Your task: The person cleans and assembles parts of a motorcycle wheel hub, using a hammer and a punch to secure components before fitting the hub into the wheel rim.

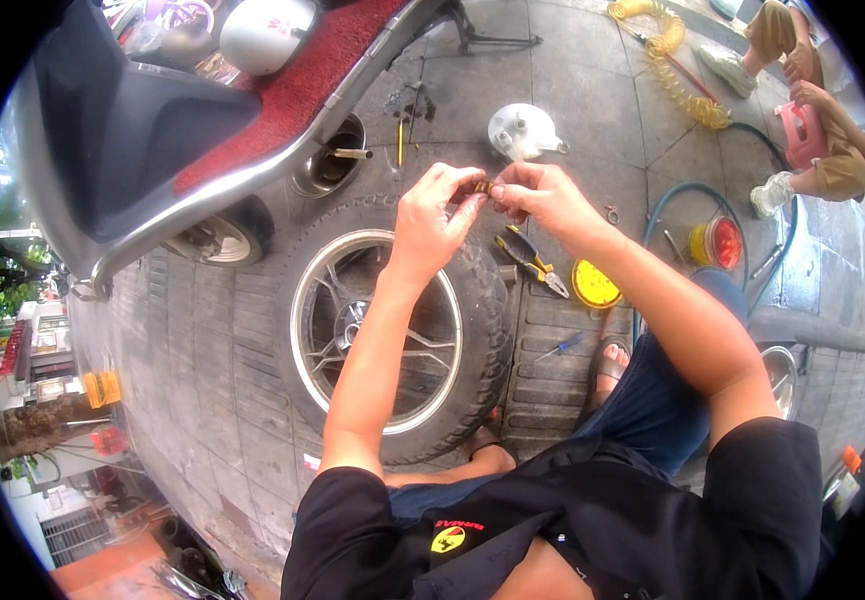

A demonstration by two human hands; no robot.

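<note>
My left hand [435, 212] and my right hand [545, 198] meet above the far edge of a wheel, both closed in fingertip pinches. Between them is a small brownish metal part [483, 187], too small to name more exactly. Below my forearms the wheel lies flat, with a knobby black tire [478, 330] and a silver spoked rim [298, 330]. Just beyond my hands sits a round silver brake plate [521, 130]. Pliers [533, 262] with yellow and black handles lie on the paving, right of the tire.
A scooter [143, 150] stands at far left, a metal bowl [301, 182] beside it. Yellow tub [595, 284], blue-handled screwdriver [561, 348] and yellow-red can [700, 243] are at right. Hoses [665, 205] curve near another person's shoe [773, 194]; that person's hands are by a pink object [803, 135].
</note>
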